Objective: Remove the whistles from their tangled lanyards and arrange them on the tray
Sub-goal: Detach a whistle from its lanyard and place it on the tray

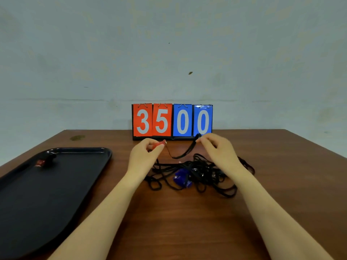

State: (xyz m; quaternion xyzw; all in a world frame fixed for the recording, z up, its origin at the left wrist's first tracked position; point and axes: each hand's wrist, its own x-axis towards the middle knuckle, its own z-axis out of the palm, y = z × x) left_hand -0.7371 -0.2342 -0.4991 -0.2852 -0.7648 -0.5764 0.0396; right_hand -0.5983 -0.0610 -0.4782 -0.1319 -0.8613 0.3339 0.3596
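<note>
My left hand (145, 153) pinches a red whistle (160, 143) above the table. My right hand (216, 147) pinches the end of a black lanyard (188, 150) that sags in a loop between the two hands. Below them a tangle of black lanyards (204, 171) lies on the table, with a blue whistle (181, 178) in its middle. A black tray (47, 188) lies at the left. On its far end rest a red whistle (40, 163) and a black whistle (50, 157), side by side.
A flip scoreboard (172, 121) reading 3500 stands at the back edge of the brown wooden table (187, 222), against the wall, right behind my hands. A small stain (77, 137) marks the table's far left.
</note>
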